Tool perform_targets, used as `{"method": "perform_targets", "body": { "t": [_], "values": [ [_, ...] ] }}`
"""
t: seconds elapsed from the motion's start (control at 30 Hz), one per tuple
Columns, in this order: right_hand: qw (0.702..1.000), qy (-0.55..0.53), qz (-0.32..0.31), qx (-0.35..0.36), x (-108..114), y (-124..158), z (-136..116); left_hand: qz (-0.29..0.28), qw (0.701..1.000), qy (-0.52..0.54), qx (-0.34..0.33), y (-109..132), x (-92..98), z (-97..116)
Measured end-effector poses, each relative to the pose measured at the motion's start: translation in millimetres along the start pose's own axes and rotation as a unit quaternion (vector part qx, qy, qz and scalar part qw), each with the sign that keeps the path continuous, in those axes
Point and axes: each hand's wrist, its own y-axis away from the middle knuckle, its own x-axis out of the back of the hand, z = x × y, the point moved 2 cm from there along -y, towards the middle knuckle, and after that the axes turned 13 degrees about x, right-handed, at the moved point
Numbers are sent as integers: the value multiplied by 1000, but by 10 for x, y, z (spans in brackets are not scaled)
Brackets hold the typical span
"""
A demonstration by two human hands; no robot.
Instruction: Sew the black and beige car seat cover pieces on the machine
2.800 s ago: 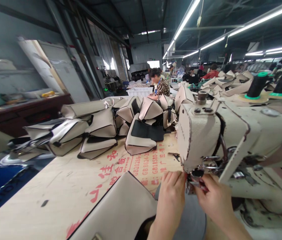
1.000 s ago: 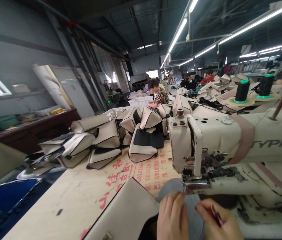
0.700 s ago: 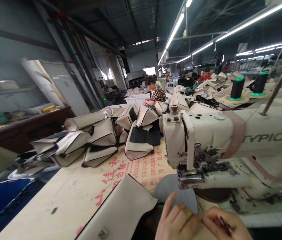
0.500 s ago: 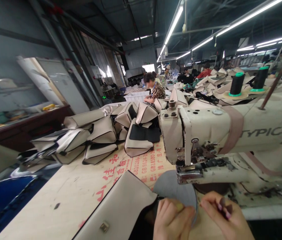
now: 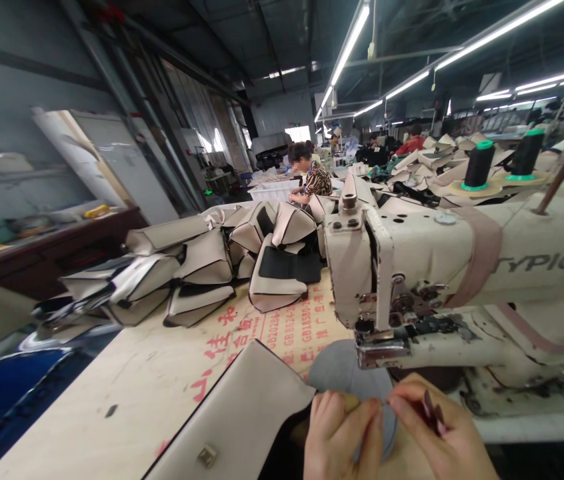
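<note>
My left hand (image 5: 342, 433) and my right hand (image 5: 437, 433) are low at the table's near edge, just in front of the sewing machine's presser foot (image 5: 379, 350). Both are closed in a pinch, fingertips nearly meeting over a grey round piece (image 5: 345, 370) that lies under the machine head. A small yellowish bit shows at my left fingertips; I cannot tell what it is. What my right fingers pinch is too small to make out. A beige flap piece (image 5: 242, 413) with a metal clasp (image 5: 207, 455) lies left of my left hand.
The cream sewing machine (image 5: 462, 260) fills the right side, with two dark thread cones (image 5: 479, 165) behind it. Several beige and black bag pieces (image 5: 202, 260) are heaped at the far side of the printed tabletop (image 5: 127, 380). A person in a patterned top (image 5: 312, 180) sits at a distant table.
My hands have drawn back from the needle area to the near edge of the table. In the last second their fingertips have come together in a pinch.
</note>
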Motion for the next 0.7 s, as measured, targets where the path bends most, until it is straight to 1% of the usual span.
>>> {"method": "perform_targets", "body": {
  "t": [0.07,0.13,0.33,0.43,0.53,0.7],
  "values": [
    [1000,20,10,1,-65,-41,13,5,1000,-19,12,-7,-23,-30],
    [999,33,11,2,-117,-91,38,-3,998,-39,42,-38,-49,-64],
    [996,84,39,-15,-169,-279,172,-72,979,-31,188,-270,-166,-141],
    [990,115,78,-14,-149,-346,264,-60,971,-31,231,-399,-195,-174],
    [983,136,118,-20,-106,-382,324,-28,970,-62,234,-488,-173,-197],
    [983,137,120,-19,-68,-398,352,-9,977,-125,173,-529,-137,-185]
  ]
}}
